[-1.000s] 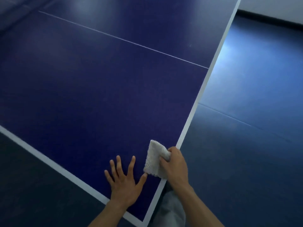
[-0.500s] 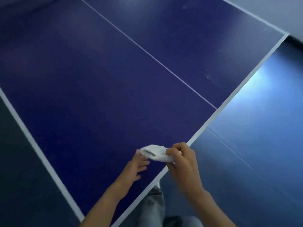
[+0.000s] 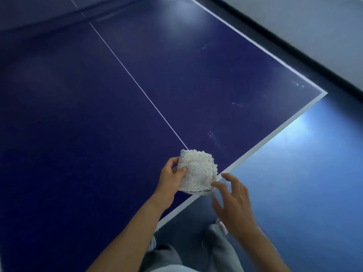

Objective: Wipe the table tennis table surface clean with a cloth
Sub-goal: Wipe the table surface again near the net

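White terry, folded into a thick pad: that is the cloth, and from the head view it sits in the air just over the near edge of the dark blue surface, not pressed down on it as far as I can tell. The left hand grips its left side, thumb on top and fingers curled beneath, which presents the pad's broad face upward. The right hand is wide, fingers spread and holding nothing, its fingertips at the cloth's lower right corner; the blur hides whether they touch it. I would judge this a refold or a handover between hands to get a fresh face ready. Pale specks dot the half right of the thin centre line, near the white edge band, so that stretch looks unwiped. Beyond lies the blue floor.
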